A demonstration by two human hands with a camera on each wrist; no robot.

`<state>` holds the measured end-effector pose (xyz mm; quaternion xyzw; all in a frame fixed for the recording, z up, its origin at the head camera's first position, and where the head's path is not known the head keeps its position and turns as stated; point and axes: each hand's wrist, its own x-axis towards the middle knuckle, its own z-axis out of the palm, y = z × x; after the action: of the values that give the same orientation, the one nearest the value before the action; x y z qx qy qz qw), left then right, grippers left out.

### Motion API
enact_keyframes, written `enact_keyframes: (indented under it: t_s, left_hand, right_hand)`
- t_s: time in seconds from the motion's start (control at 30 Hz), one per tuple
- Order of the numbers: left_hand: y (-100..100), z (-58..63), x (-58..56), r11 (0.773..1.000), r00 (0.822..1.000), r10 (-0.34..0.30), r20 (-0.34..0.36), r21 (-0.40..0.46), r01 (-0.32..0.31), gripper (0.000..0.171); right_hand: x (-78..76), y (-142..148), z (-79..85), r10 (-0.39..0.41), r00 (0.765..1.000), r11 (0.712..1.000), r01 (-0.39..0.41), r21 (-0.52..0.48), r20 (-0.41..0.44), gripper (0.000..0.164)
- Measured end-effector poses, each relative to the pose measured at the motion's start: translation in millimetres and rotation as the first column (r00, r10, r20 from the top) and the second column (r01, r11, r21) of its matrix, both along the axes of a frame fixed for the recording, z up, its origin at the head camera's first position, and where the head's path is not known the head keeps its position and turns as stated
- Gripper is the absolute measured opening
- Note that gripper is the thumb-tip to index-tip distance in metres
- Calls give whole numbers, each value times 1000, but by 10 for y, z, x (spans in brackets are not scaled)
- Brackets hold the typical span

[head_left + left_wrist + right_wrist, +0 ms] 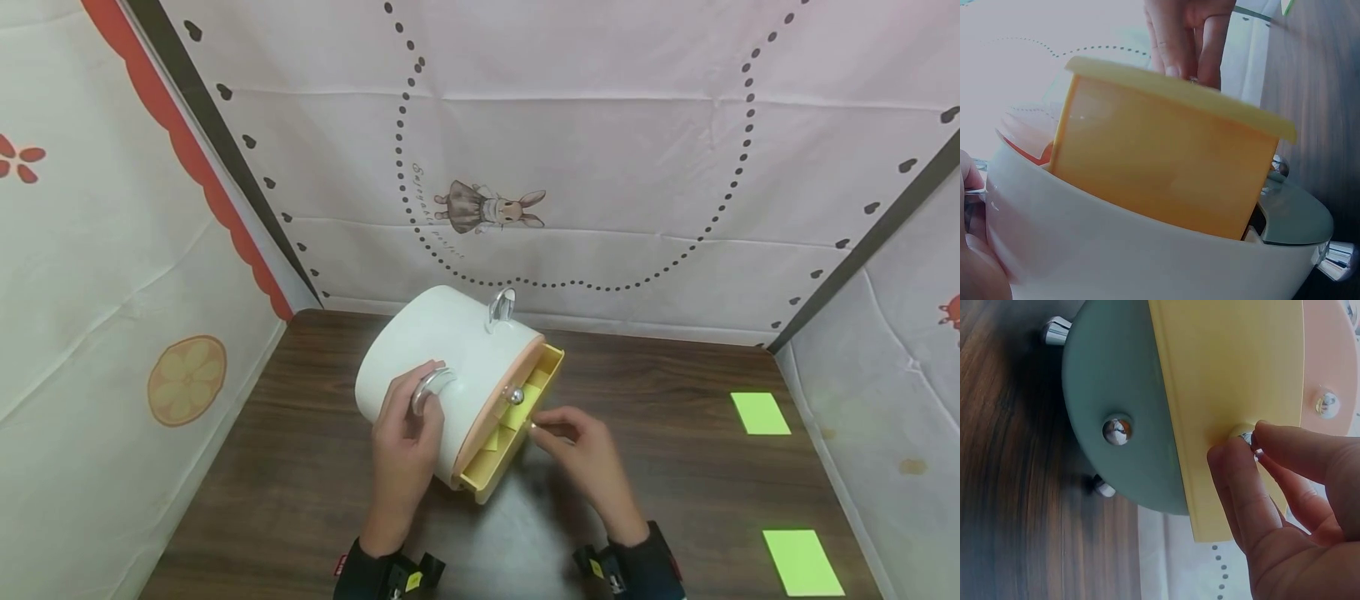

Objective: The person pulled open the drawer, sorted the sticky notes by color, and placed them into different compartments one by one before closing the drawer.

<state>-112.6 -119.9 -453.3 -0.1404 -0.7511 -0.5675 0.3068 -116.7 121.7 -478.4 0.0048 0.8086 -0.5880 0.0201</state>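
Observation:
A white rounded drawer box (pixel 438 333) stands on the table, with chrome loops (pixel 501 307) on top. Its yellow drawer (pixel 1160 150) is pulled partly out, between a green drawer front (pixel 1125 375) and a pink one (pixel 1329 362). Lighter yellow pieces lie inside the yellow drawer; what they are is unclear. My left hand (pixel 408 437) has its thumb and fingers around the nearer chrome loop (pixel 431 387). With thumb and fingers, my right hand (pixel 581 454) pinches the round chrome knob (pixel 1247 437) of the yellow drawer.
Two green paper squares (pixel 761 413) lie on the right of the dark wood table (pixel 660 383). Printed white cloth walls (pixel 600 167) enclose the back and both sides. Chrome feet (pixel 1057 330) stick out beneath the box.

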Motion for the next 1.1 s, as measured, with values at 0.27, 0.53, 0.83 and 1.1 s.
enact_keyframes:
  t_s: [0.27, 0.53, 0.83, 1.1]
  left_hand:
    - [9, 12, -4, 1000, 1000, -6, 9, 2, 6, 48]
    - [23, 16, -13, 1000, 1000, 2, 27, -12, -1, 47]
    - [17, 16, -25, 1000, 1000, -2, 19, -7, 2, 47]
    - [2, 25, 2, 999, 999, -12, 43, 37, 10, 47]
  right_hand:
    - [-82, -146, -14, 30, 998, 1000, -30, -6, -57, 15]
    - [-130, -203, -16, 27, 999, 999, -29, -42, -41, 15]
    - [-188, -220, 38, 59, 996, 998, -58, 20, -73, 13]
    - [-193, -258, 104, 89, 992, 989, -78, 124, -89, 13]
